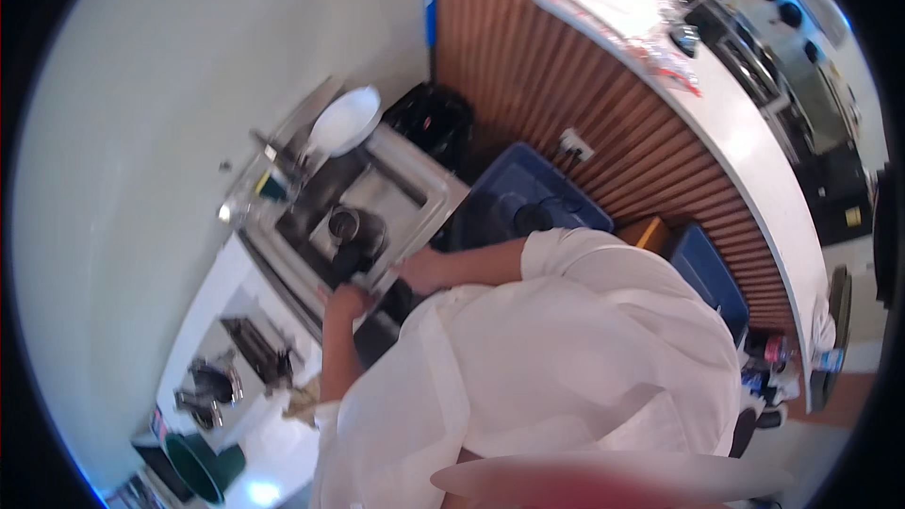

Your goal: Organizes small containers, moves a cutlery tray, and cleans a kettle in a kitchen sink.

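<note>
My left hand [348,301] is at the near edge of a stainless steel sink [442,191], with its fingers curled. Just beyond it is a dark object [346,261], blurred; whether the fingers grip it is unclear. My right hand [424,270] is by the sink's front rim, fingers bent and partly hidden, so I cannot tell what it holds. Inside the basin, a round metal container [345,223] sits beside the dark object. A white bowl [346,120] rests tilted at the sink's back corner. Near the faucet lies a yellow and green sponge [272,185].
A black-bagged bin [431,120] stands beyond the sink. Blue plastic tubs [523,162] sit to the right, below a slatted wood counter front [657,148]. On the white counter [283,438] at left are metal parts [208,389] and a green container [194,466].
</note>
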A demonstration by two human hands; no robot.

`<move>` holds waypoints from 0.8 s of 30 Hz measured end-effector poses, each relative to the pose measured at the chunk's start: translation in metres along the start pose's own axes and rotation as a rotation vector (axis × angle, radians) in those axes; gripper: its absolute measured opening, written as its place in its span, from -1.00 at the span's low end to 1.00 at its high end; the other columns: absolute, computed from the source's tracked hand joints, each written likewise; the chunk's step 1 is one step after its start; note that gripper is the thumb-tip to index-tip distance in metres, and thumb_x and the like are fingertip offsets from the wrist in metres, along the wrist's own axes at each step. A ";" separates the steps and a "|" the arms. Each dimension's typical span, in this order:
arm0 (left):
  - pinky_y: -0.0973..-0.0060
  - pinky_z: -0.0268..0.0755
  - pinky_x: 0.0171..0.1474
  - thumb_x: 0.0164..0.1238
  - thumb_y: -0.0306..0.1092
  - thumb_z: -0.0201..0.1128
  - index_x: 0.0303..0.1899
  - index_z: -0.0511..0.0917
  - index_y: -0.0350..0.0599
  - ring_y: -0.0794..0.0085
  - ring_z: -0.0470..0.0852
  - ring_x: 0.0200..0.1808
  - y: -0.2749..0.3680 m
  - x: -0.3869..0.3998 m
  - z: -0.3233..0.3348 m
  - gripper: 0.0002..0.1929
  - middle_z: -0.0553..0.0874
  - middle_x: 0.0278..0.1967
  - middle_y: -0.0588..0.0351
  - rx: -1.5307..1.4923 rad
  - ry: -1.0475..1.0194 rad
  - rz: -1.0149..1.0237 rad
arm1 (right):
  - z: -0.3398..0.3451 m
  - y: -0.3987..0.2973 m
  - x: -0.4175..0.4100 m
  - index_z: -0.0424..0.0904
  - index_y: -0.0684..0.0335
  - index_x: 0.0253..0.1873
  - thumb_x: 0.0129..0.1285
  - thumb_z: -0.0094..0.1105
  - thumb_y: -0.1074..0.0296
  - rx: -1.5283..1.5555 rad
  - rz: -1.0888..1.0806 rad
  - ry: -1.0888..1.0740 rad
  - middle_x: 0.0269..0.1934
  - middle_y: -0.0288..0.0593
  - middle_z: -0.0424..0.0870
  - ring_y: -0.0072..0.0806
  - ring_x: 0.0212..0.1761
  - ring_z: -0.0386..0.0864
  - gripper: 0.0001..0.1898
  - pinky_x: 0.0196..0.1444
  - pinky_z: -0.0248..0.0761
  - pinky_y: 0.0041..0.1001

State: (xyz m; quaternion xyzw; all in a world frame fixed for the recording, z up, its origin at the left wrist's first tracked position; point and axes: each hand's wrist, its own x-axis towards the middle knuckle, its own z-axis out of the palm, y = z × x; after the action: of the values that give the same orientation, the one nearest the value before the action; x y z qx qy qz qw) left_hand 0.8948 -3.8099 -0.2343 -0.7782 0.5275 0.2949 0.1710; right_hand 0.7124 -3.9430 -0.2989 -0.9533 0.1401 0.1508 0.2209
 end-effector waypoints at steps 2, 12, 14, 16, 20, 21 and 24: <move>-0.64 -0.37 0.46 0.38 0.45 0.08 0.08 0.79 0.05 0.09 0.64 0.32 -0.034 0.013 0.044 -0.32 0.79 0.13 0.04 0.007 -0.015 -0.031 | -0.016 -0.023 -0.001 0.33 0.28 0.53 0.31 0.24 0.19 -0.087 -0.059 -0.115 0.31 0.21 0.59 0.13 0.27 0.63 -0.29 0.30 0.47 0.07; -0.53 -0.23 0.52 0.41 0.33 0.19 -0.01 0.82 -0.04 0.05 0.66 0.30 -0.019 0.000 0.006 -0.40 0.78 0.12 -0.07 -0.131 -0.042 -0.007 | -0.048 -0.019 -0.026 0.13 0.30 0.62 0.33 0.30 0.13 -0.030 -0.053 -0.144 0.21 0.18 0.66 0.04 0.19 0.69 -0.15 0.19 0.58 -0.07; -0.53 -0.26 0.51 0.42 0.20 0.22 0.00 0.84 0.15 0.02 0.59 0.36 -0.020 -0.002 0.003 -0.56 0.78 0.13 0.00 -0.152 -0.135 -0.033 | -0.048 -0.021 -0.026 0.11 0.28 0.63 0.33 0.31 0.14 -0.034 -0.069 -0.157 0.23 0.19 0.64 0.05 0.20 0.69 -0.14 0.19 0.58 -0.07; -0.55 -0.26 0.51 0.43 0.18 0.21 0.01 0.84 0.16 0.02 0.59 0.36 -0.018 -0.004 0.001 -0.58 0.78 0.13 0.01 -0.163 -0.124 -0.032 | -0.047 -0.022 -0.027 0.08 0.26 0.65 0.33 0.32 0.14 -0.038 -0.072 -0.161 0.26 0.20 0.63 0.05 0.20 0.68 -0.12 0.19 0.58 -0.06; -0.60 -0.28 0.48 0.46 0.19 0.20 0.00 0.83 0.05 0.00 0.61 0.34 -0.017 -0.006 0.002 -0.53 0.78 0.12 -0.02 -0.168 -0.111 -0.040 | -0.048 -0.027 -0.028 0.00 0.15 0.68 0.33 0.32 0.14 -0.051 -0.070 -0.175 0.34 0.28 0.54 0.07 0.24 0.66 -0.08 0.22 0.56 -0.04; -0.61 -0.29 0.48 0.46 0.24 0.19 0.00 0.82 -0.07 -0.01 0.62 0.33 -0.017 -0.005 0.002 -0.45 0.77 0.13 -0.06 -0.179 -0.113 -0.034 | -0.050 -0.028 -0.029 -0.02 0.12 0.69 0.33 0.32 0.15 -0.053 -0.072 -0.180 0.37 0.31 0.51 0.08 0.25 0.66 -0.07 0.23 0.55 -0.03; -0.61 -0.32 0.48 0.45 0.25 0.19 0.04 0.81 -0.04 -0.01 0.61 0.35 -0.014 -0.004 0.001 -0.45 0.75 0.18 -0.06 -0.174 -0.127 -0.039 | -0.055 -0.030 -0.028 -0.16 0.11 0.71 0.37 0.29 0.13 -0.093 -0.057 -0.232 0.46 0.42 0.37 0.14 0.23 0.66 -0.03 0.26 0.53 -0.09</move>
State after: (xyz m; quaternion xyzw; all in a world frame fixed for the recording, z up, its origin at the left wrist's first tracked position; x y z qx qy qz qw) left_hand 0.9063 -3.8007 -0.2331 -0.7798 0.4728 0.3850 0.1417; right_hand 0.7092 -3.9372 -0.2306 -0.9422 0.0793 0.2600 0.1957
